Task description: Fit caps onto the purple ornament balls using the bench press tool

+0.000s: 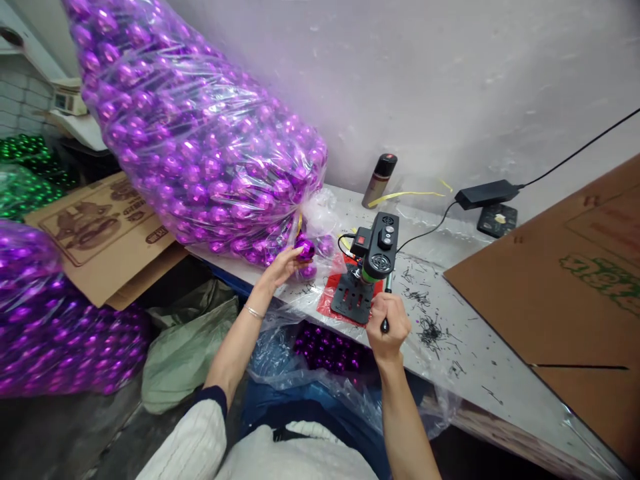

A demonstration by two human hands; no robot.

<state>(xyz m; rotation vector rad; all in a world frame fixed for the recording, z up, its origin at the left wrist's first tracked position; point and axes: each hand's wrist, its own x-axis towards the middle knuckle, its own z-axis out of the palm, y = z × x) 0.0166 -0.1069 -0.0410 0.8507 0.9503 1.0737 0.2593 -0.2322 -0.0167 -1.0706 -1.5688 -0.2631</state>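
My left hand [284,265] has its fingers closed on a shiny purple ball [307,249] beside the mouth of a big clear bag [200,143] packed with such balls. My right hand [389,323] is wrapped round the black-tipped lever [385,326] of a small black bench drill press [383,243]. The press has a slotted base plate [353,300] standing on a red sheet [328,293]. Whether anything sits under its chuck is hard to make out. Below the table edge, an open plastic bag in front of me holds more purple balls [330,348].
Dark shavings [430,330] litter the white table [463,370]. Behind the press stand a spray can [380,180] and a black power adapter [487,194] with its cord. A cardboard box [565,287] rises at right. Flattened cardboard [107,233] and another purple bag [65,327] lie at left.
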